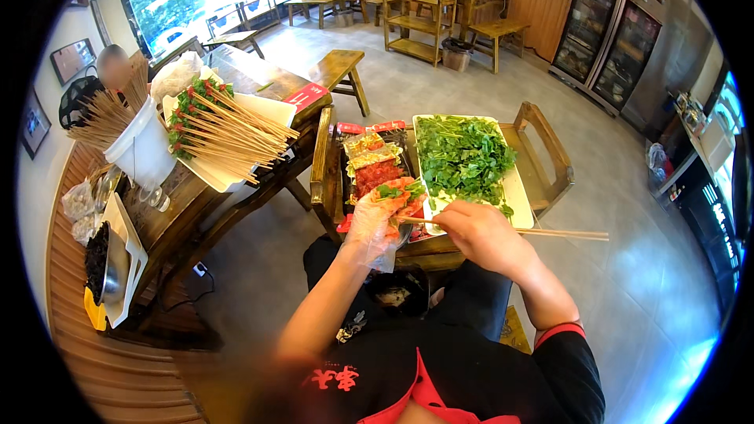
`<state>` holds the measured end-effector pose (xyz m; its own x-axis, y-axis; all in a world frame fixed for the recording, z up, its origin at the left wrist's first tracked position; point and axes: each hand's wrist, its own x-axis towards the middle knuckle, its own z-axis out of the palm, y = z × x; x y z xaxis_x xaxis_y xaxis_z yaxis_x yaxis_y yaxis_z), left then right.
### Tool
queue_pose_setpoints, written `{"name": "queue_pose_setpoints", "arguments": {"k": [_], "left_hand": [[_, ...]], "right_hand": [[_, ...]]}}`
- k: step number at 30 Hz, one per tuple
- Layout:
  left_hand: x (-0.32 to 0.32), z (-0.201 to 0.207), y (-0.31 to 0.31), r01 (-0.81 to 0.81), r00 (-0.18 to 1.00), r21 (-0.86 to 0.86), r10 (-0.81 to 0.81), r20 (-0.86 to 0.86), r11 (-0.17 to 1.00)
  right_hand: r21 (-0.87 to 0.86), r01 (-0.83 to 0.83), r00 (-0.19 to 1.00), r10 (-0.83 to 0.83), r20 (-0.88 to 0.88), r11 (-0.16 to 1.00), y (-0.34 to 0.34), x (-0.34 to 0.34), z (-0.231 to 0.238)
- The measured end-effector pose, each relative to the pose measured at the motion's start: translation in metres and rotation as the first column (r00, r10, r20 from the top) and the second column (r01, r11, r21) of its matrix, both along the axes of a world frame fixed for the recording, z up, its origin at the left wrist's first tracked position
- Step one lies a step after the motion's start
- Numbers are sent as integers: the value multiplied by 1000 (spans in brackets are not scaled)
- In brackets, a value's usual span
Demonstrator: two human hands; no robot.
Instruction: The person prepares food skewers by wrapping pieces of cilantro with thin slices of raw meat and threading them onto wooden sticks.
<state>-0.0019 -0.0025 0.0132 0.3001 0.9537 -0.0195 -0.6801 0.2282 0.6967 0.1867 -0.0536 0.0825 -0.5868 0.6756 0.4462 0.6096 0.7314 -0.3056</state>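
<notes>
My left hand (367, 226), in a clear plastic glove, is closed around a thin slice of reddish meat (411, 202) with green leaves on it. My right hand (485, 237) is bare and pinches a thin wooden skewer (569, 233). Its long end sticks out to the right, and its other end reaches the meat, where the tip is hidden. Just beyond my left hand lies red sliced meat (378, 177) beside yellowish packs in a dark tray. Chopped cilantro (463, 149) fills a white tray (518, 202) beyond my right hand.
These trays rest on a wooden stand with a raised handle frame (554, 141). On the wooden table (184, 204) at left, a white tray (271, 110) holds many skewers with leafy, red-tipped ends, beside a white bucket (143, 149) of bare sticks. A bench (338, 71) stands farther off.
</notes>
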Motion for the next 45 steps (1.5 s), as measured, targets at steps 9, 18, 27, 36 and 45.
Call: {"name": "queue_pose_setpoints", "arguments": {"k": [9, 18, 27, 36, 45], "left_hand": [[-7, -8, 5, -21, 987, 28, 16, 161, 999], [-1, -9, 3, -5, 991, 5, 4, 133, 1000], [-2, -7, 3, -87, 995, 69, 84, 44, 994], [-1, 5, 1, -13, 990, 65, 4, 141, 998], [-3, 4, 3, -11, 991, 57, 3, 136, 998]], "right_hand": [[-83, 134, 969, -148, -197, 987, 7, 7, -16], [-270, 163, 942, -232, -244, 949, 6, 2, -14], [-229, 115, 949, -175, -262, 966, 13, -1, -19], [-244, 132, 918, -212, -336, 961, 14, -1, -27], [-185, 128, 927, -184, -326, 974, 10, 0, -24]]}}
